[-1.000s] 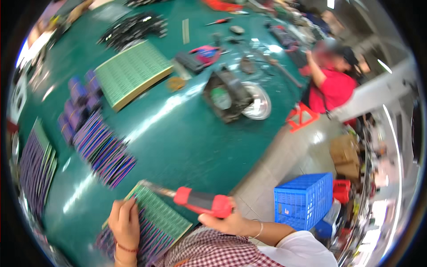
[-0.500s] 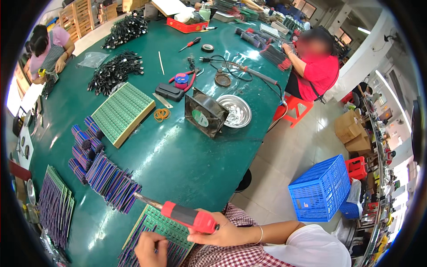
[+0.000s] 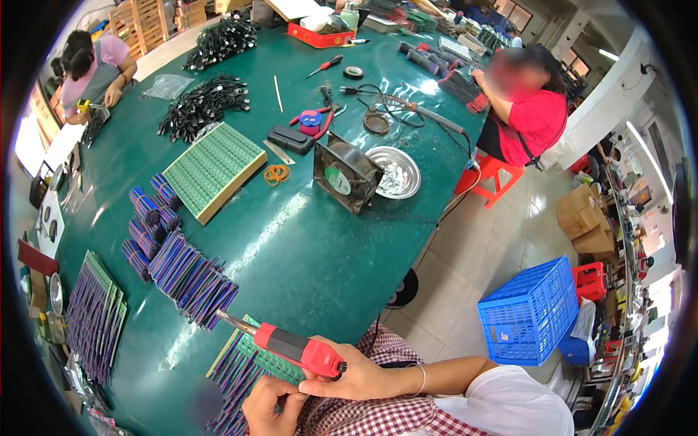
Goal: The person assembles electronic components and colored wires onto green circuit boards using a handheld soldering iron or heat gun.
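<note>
My right hand is wrapped round the red and black handle of a soldering gun. The tool's metal tip points up and left, above the end of a row of purple-blue wire bundles. My left hand is closed close beside my right, thumb and forefinger pressed together; whatever they pinch is hidden. Beneath the tool and my hands lies a green circuit board panel, partly covered by purple and dark wires.
Another wired panel lies left; a green board stack sits farther up the table. A small fan, metal dish, soldering iron and black cables stand beyond. Two people work across the table. A blue crate is on the floor.
My left hand has moved right, off the wires and up to my right hand. The soldering gun's handle has swung slightly lower. The whole view has shifted a little.
</note>
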`<state>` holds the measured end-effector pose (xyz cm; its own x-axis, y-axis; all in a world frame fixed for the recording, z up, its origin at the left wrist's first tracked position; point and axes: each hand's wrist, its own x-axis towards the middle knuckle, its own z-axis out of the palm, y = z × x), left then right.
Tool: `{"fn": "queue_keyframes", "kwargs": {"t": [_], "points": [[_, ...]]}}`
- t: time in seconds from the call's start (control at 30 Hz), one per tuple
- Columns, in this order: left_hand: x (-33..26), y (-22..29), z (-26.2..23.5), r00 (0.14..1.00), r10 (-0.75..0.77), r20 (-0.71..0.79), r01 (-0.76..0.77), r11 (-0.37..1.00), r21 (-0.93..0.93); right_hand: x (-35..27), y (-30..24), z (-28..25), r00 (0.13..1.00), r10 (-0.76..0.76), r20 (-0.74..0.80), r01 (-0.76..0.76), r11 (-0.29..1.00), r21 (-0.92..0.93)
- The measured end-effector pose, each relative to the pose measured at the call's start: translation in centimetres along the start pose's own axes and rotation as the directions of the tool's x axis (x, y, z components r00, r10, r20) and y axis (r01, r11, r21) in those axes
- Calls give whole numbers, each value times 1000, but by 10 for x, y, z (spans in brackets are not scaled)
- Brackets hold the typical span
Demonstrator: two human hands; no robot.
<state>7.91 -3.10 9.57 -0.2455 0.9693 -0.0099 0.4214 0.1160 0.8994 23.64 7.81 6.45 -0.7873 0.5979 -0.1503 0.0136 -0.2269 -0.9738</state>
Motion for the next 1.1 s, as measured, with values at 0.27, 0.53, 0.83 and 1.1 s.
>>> {"fn": "queue_keyframes", "kwargs": {"t": [0.27, 0.53, 0.83, 1.1], "points": [[13, -31, -2, 943, 250, -219, -211, 960, 184, -8, 5, -9, 973, 75, -216, -89, 994, -58], [39, -98, -23, 932, 269, -244, -138, 884, 447, -6, 3, -47, 985, 34, -171, -57, 990, -132], [40, -113, -15, 912, 360, -195, -213, 823, 526, -16, 25, -42, 975, 86, -203, -124, 975, -182], [40, -113, -15, 917, 349, -193, -201, 823, 531, -14, 31, -47, 985, 37, -171, -81, 961, -263]]}}
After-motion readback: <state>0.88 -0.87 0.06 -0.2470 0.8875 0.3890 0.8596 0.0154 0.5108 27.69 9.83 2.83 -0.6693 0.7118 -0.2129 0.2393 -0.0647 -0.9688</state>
